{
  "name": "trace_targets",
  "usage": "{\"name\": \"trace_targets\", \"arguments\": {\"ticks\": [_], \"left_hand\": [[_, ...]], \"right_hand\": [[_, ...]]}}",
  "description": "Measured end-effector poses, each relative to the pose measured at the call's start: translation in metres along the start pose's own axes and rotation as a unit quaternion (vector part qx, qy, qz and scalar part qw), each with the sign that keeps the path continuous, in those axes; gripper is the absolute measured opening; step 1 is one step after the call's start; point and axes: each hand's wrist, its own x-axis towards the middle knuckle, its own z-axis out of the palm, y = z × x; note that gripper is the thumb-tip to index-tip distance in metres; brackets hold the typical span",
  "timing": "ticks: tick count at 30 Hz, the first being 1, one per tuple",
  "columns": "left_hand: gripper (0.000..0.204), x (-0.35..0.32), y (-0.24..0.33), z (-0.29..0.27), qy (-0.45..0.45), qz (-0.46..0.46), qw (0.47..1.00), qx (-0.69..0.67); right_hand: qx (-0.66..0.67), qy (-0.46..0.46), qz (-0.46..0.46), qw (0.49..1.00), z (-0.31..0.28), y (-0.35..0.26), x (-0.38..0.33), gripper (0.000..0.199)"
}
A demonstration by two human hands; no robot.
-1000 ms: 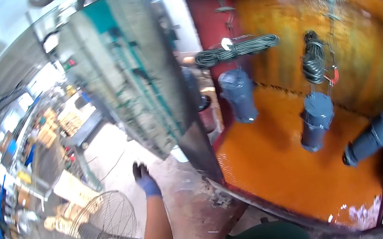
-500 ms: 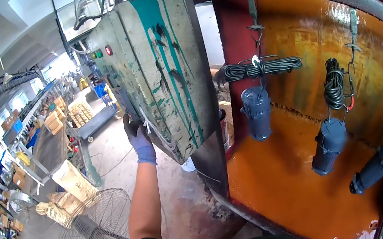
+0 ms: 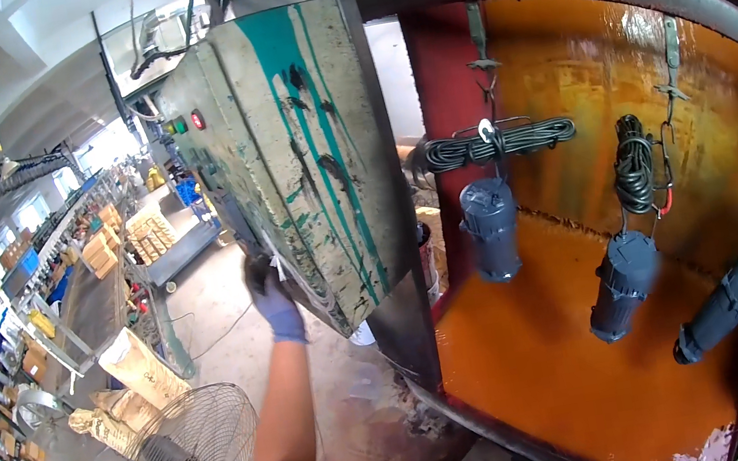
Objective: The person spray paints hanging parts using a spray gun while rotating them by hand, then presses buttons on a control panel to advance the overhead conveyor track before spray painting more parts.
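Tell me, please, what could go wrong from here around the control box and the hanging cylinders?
The gloved left hand is close to a pale cord at the edge of the control box, so the fingers might snag it. The dark cylinders hang over the orange floor of the booth, so one could perhaps swing if bumped.

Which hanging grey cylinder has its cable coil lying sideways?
The leftmost cylinder: the dark cable coil above it lies crosswise, while the other visible coils hang upright.
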Motion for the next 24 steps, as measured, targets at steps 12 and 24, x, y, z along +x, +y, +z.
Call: {"name": "trace_targets", "arguments": {"ticks": [12,24], "left_hand": [[0.033,-0.494,-0.156,-0.253,-0.464,-0.160,0.732,0.472],[0.034,-0.490,-0.107,-0.164,-0.753,-0.239,0.497,0.359]], "right_hand": [[-0.027,-0.030,0.021,0.999,0.013,-0.001,0.016,0.055],[0.027,0.057,0.231,0.971,-0.025,0.210,-0.072,0.050]]}}
